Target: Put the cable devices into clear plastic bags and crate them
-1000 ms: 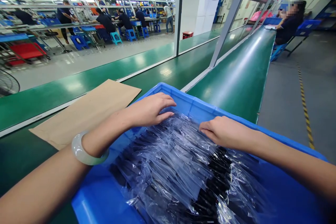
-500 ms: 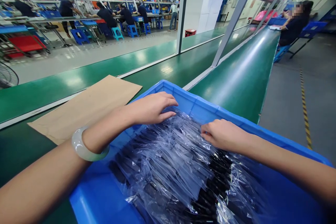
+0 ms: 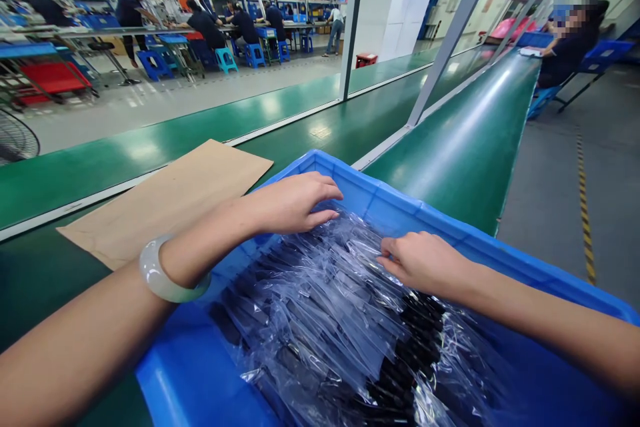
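A blue plastic bin holds many clear plastic bags laid in an overlapping row, with dark items inside and black cable-like parts along their right side. My left hand, with a pale bangle on the wrist, hovers over the far left end of the row. Its fingers are stretched and the thumb is apart, with nothing held. At the far right of the bags, my right hand has its fingers curled in close to the plastic. Whatever lies between those fingertips cannot be made out.
A flat brown cardboard sheet lies left of the bin on the green conveyor surface. Grey uprights carry a shelf above the line. One person sits at the far right; several others work at benches in the background.
My right hand's thumb and fingertips have shifted slightly, with a little more gap showing. My left hand stays nearly still over the bags. The whole view has turned slightly.
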A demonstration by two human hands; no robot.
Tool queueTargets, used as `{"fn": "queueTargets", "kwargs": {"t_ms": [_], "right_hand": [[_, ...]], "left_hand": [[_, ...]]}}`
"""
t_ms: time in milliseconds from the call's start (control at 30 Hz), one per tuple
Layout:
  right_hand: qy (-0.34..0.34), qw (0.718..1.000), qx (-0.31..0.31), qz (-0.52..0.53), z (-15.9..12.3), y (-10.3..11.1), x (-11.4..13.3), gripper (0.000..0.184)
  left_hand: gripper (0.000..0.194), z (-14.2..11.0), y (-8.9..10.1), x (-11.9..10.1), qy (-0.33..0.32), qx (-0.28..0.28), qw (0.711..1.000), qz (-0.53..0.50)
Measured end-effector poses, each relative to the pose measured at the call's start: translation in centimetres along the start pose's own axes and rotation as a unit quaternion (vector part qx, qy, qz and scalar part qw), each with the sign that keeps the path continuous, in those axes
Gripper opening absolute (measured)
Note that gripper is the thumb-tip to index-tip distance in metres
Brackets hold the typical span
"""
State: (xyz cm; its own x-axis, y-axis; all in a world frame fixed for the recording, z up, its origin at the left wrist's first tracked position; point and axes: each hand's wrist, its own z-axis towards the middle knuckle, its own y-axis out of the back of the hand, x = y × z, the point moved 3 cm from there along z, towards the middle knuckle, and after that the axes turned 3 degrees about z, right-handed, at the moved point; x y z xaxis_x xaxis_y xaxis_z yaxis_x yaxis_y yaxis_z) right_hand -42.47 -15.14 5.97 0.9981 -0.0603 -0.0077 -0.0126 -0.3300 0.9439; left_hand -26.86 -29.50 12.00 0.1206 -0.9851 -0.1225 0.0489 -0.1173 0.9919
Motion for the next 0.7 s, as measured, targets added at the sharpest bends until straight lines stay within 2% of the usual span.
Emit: {"fn": "queueTargets", "kwargs": {"t_ms": [133, 267, 333, 467, 567, 700], "right_hand": [[-0.020, 1.000, 0.014, 0.000, 0.4, -0.7, -0.2, 0.028], [-0.029, 1.000, 0.003, -0.013, 0.7, -0.8, -0.5, 0.028], [-0.026, 1.000, -0.014, -0.007, 0.6, -0.7, -0.3, 0.027], [0.022, 0.998, -0.048, 0.029, -0.1, -0.3, 0.6, 0.034], [0.049, 0.997, -0.035, 0.037, -0.6, -0.2, 1.2, 0.033], [0.041, 0.999, -0.008, 0.035, -0.7, -0.2, 1.3, 0.025]], "left_hand": [[0.026, 0.3, -1.6, -1.0, -0.027, 0.018, 0.999, 0.004], [0.016, 0.6, -4.0, -3.3, -0.083, 0.094, 0.992, 0.027], [0.012, 0.6, -4.8, -4.0, -0.091, 0.114, 0.988, 0.052], [0.009, 0.7, -5.4, -3.7, -0.091, 0.108, 0.986, 0.089], [0.018, 0.9, -5.9, -2.8, -0.094, 0.091, 0.988, 0.087], [0.021, 1.2, -6.4, -2.2, -0.094, 0.067, 0.991, 0.072]]}}
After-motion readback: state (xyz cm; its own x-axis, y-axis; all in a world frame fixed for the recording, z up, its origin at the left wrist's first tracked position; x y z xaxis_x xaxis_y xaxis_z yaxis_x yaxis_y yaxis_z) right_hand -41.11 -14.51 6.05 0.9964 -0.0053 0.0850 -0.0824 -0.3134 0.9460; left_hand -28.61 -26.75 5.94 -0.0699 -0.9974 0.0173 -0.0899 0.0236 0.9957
